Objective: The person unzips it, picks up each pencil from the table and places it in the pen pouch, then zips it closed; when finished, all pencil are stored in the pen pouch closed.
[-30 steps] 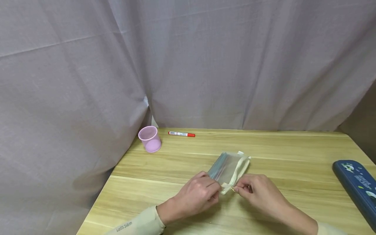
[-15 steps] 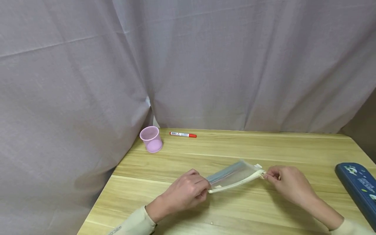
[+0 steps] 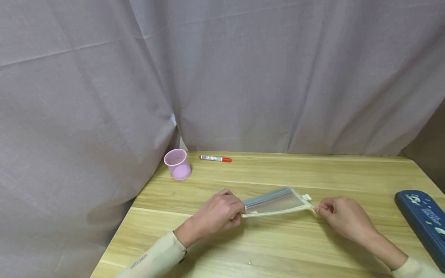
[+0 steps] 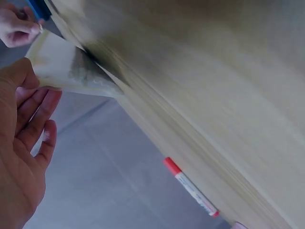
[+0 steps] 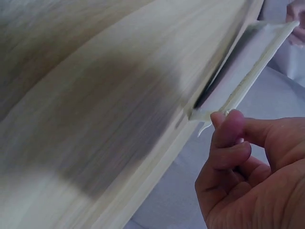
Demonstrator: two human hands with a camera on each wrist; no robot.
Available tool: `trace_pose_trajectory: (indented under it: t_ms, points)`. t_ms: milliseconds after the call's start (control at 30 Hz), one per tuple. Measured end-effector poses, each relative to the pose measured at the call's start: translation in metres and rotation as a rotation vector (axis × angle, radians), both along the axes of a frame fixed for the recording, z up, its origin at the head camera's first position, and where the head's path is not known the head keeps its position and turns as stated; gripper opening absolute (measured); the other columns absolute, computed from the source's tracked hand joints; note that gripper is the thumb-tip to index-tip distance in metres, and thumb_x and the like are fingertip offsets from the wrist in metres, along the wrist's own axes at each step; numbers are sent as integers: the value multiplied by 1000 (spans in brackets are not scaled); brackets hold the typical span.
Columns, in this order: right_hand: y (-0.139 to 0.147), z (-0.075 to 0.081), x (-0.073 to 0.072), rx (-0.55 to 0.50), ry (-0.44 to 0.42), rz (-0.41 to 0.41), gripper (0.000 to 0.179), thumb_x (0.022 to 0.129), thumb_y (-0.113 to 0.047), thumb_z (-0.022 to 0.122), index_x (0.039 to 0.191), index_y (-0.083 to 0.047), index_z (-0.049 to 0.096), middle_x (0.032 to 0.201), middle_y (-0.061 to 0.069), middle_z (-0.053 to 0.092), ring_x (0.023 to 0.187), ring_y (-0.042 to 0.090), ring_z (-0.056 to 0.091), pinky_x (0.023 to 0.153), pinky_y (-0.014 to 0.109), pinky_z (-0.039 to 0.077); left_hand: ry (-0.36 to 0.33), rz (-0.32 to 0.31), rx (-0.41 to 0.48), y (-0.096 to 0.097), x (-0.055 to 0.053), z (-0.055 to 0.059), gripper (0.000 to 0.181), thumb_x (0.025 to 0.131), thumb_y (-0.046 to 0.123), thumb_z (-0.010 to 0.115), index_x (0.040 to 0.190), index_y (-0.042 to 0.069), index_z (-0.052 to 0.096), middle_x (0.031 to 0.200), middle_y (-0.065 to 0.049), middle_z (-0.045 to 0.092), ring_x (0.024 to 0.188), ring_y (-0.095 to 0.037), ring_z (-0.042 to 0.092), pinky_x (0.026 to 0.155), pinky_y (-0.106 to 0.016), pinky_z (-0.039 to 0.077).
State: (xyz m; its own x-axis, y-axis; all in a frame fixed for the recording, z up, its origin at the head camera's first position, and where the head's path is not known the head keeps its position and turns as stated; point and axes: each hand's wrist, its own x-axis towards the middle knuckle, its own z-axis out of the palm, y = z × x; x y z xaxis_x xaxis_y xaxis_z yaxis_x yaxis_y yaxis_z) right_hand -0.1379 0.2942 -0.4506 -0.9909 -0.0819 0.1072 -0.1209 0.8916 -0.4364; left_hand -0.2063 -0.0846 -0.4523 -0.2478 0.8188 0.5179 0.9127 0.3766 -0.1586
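Observation:
A see-through zip pouch (image 3: 272, 203) with a cream zipper edge is stretched between both hands over the table. My left hand (image 3: 219, 211) pinches its left end between thumb and fingers; in the left wrist view the other fingers of that left hand (image 4: 28, 138) are spread loosely below. At the opposite end, my right hand (image 3: 347, 219) pinches the zipper pull by the corner. The right wrist view has the right thumb and forefinger together at the pouch's (image 5: 243, 71) corner. A white tag (image 3: 306, 197) sticks out there. Bluish stripes run along the pouch's far side.
A pink cup (image 3: 179, 166) stands at the table's back left corner. Right of it lies a marker (image 3: 214, 158) with a red cap. A dark blue case (image 3: 422, 224) with printed pictures is at the right. Grey cloth (image 3: 236, 77) hangs behind the table (image 3: 347, 173).
My right hand has travelled rightward along the zipper with the pull, from the left hand's end to the far end. The left hand shifted slightly left, and the pouch turned to lie more crosswise.

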Motion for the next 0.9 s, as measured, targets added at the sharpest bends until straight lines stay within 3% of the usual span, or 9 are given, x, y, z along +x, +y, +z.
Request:
trace_pose_trajectory:
  t_ms: [233, 533, 667, 900]
  points:
    - [9, -8, 1, 39, -103, 17, 28, 99, -28, 71, 74, -20, 61, 55, -7, 52, 47, 11, 51, 46, 23, 34, -12, 29, -110, 10, -38, -11, 18, 80, 7, 69, 89, 23, 68, 82, 17, 69, 81, -2, 64, 103, -30, 51]
    - [3, -12, -26, 103, -20, 14, 40, 96, -34, 74, 66, -21, 49, 57, -7, 46, 54, 13, 44, 52, 28, 30, 8, 104, -220, 18, -81, -20, 21, 79, 5, 70, 84, 25, 68, 79, 18, 69, 76, -3, 63, 102, -33, 51]
    - [2, -13, -34, 123, -49, 23, 41, 95, -35, 74, 66, -21, 49, 59, -6, 46, 56, 14, 43, 51, 30, 30, -36, 138, -264, 21, -89, -26, 19, 81, 9, 71, 85, 27, 67, 81, 18, 68, 79, -2, 65, 100, -32, 51]
    - [2, -18, -34, 126, -64, 38, 42, 93, -36, 76, 65, -21, 48, 60, -6, 45, 56, 13, 41, 50, 30, 29, -104, 162, -306, 24, -88, -31, 22, 83, 13, 73, 100, 28, 73, 103, 15, 75, 107, -7, 69, 104, -30, 51]
